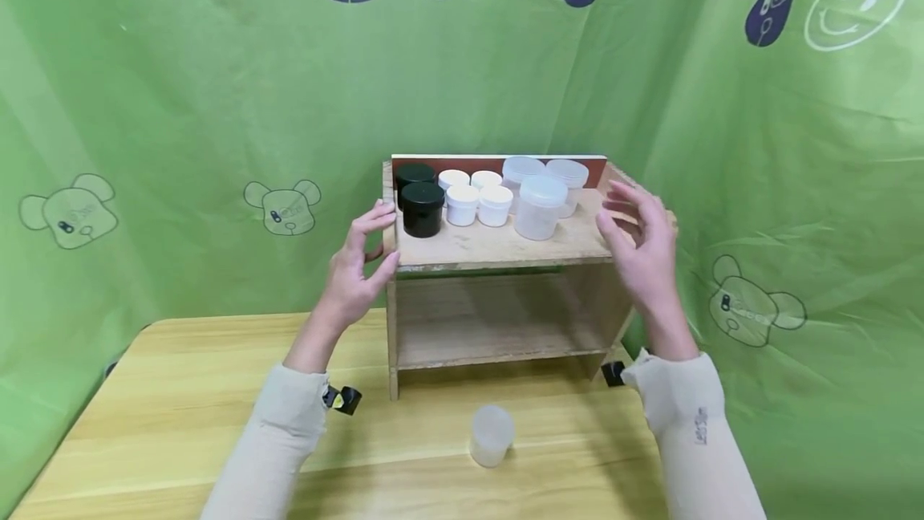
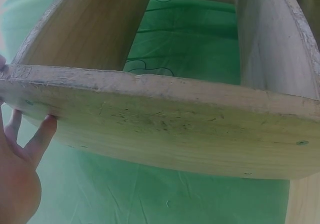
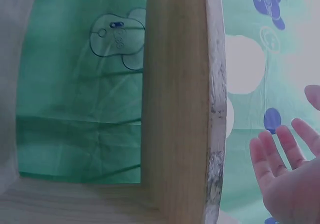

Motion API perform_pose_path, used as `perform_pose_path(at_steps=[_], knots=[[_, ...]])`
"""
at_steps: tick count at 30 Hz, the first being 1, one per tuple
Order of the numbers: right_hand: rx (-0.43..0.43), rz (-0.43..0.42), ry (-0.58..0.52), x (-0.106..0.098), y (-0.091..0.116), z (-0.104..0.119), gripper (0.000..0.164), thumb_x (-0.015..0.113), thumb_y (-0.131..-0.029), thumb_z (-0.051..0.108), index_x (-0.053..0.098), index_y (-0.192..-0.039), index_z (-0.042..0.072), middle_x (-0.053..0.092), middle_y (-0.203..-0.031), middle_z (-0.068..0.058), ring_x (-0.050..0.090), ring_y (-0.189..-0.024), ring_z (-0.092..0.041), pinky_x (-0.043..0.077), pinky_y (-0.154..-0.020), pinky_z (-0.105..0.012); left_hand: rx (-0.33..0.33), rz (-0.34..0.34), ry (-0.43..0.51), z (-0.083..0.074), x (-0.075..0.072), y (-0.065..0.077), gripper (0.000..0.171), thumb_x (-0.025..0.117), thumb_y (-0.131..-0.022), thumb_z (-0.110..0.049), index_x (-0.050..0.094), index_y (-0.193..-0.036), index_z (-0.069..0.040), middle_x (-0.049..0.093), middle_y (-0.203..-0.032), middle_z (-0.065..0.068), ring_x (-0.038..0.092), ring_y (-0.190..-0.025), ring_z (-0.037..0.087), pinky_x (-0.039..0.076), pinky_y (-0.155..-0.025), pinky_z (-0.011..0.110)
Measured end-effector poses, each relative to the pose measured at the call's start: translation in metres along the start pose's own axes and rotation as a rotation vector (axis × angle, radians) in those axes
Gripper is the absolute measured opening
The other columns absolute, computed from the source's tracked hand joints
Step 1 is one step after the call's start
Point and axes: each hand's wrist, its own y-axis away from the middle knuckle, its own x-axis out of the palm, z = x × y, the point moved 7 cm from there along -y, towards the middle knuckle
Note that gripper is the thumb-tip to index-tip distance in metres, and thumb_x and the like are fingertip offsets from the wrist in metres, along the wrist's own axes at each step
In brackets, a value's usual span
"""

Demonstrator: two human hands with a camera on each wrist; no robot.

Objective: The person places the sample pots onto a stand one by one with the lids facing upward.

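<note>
A small wooden shelf unit (image 1: 498, 315) stands on the table with jars on its top board. My left hand (image 1: 357, 267) touches its left side panel, thumb near the front edge; in the left wrist view, fingertips of the left hand (image 2: 22, 164) meet the panel's outer face. At the right end, my right hand (image 1: 646, 243) hovers over the top board with fingers loosely bent and nothing held. The right wrist view shows the right hand (image 3: 295, 169) beside the board, palm bare. Two black jars (image 1: 423, 211), several white jars (image 1: 462, 205) and three translucent jars (image 1: 537, 211) stand grouped by kind.
A translucent cup (image 1: 492, 436) stands on the wooden table (image 1: 188, 416) in front of the shelf unit. The lower board (image 1: 498, 335) lies under the top one. Green printed curtain (image 1: 180, 103) surrounds the back and sides.
</note>
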Motion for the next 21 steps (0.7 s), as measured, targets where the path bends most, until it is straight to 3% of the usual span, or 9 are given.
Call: perform_pose_path(at_steps=[3, 9, 16, 21], knots=[[-0.031, 0.031, -0.044, 0.000, 0.018, 0.001, 0.047, 0.065, -0.098, 0.002, 0.057, -0.144, 0.002, 0.059, -0.129, 0.001, 0.059, -0.120, -0.019, 0.052, -0.106, -0.017, 0.003, -0.002, 0.001, 0.000, -0.001, 0.000, 0.052, 0.063, -0.097, -0.015, 0.046, -0.147, -0.018, 0.039, -0.166, -0.004, 0.029, -0.157, 0.019, 0.052, -0.112, 0.051], [-0.115, 0.151, -0.038, 0.006, 0.055, -0.002, 0.044, 0.063, -0.095, -0.010, 0.059, -0.138, -0.005, 0.064, -0.127, -0.007, 0.063, -0.117, -0.015, 0.053, -0.106, -0.018, 0.009, 0.004, -0.002, -0.001, -0.002, -0.002, 0.053, 0.063, -0.098, -0.016, 0.045, -0.147, -0.019, 0.038, -0.166, -0.004, 0.028, -0.158, 0.018, 0.052, -0.112, 0.049], [-0.152, 0.339, 0.065, 0.022, 0.097, -0.021, 0.047, 0.067, -0.091, -0.011, 0.063, -0.136, 0.000, 0.064, -0.127, -0.017, 0.062, -0.117, -0.010, 0.053, -0.105, -0.016, 0.009, 0.007, -0.007, 0.000, 0.001, -0.001, 0.051, 0.062, -0.098, -0.016, 0.046, -0.146, -0.018, 0.038, -0.166, -0.003, 0.028, -0.158, 0.021, 0.054, -0.111, 0.049], [-0.121, 0.432, 0.104, 0.036, 0.125, -0.041, 0.046, 0.068, -0.093, -0.005, 0.064, -0.137, 0.006, 0.066, -0.126, -0.013, 0.062, -0.116, -0.007, 0.055, -0.103, -0.020, 0.009, 0.005, -0.015, -0.001, 0.001, 0.000, 0.052, 0.062, -0.098, -0.017, 0.045, -0.147, -0.018, 0.038, -0.166, -0.004, 0.029, -0.157, 0.020, 0.054, -0.111, 0.049]])
